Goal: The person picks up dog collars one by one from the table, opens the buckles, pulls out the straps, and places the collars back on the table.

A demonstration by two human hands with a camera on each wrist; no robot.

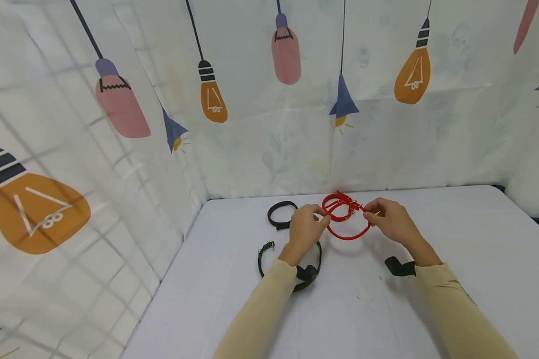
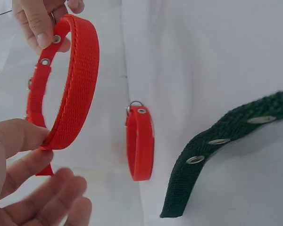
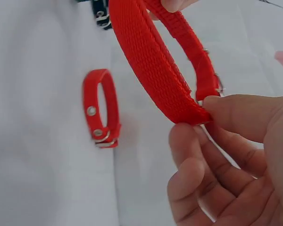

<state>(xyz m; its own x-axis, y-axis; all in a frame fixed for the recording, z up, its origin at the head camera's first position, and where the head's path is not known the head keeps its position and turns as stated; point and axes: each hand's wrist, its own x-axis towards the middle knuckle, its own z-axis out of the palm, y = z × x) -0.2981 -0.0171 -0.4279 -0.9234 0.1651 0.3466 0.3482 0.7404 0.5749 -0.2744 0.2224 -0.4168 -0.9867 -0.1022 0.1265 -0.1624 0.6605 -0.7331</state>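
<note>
A red webbing collar [image 1: 348, 238], buckled into a loop with metal eyelets, is held up between both hands over the far part of the table. My left hand [image 1: 305, 229] pinches one side of it between thumb and forefinger, the other fingers spread loosely in the left wrist view. On the opposite side, near the eyelets and buckle, my right hand [image 1: 393, 222] pinches the band with thumb and fingertips. Beyond it a second, smaller-looking red collar [image 3: 91, 89] with a metal ring lies on the table.
A dark green collar [image 1: 260, 262] with metal eyelets lies unfastened under my left wrist. Farther back is a black looped collar [image 1: 274, 219], partly hidden by my left hand. A white cloth [image 1: 197, 309] covers the table; a lamp-patterned curtain [image 1: 269, 149] hangs behind it.
</note>
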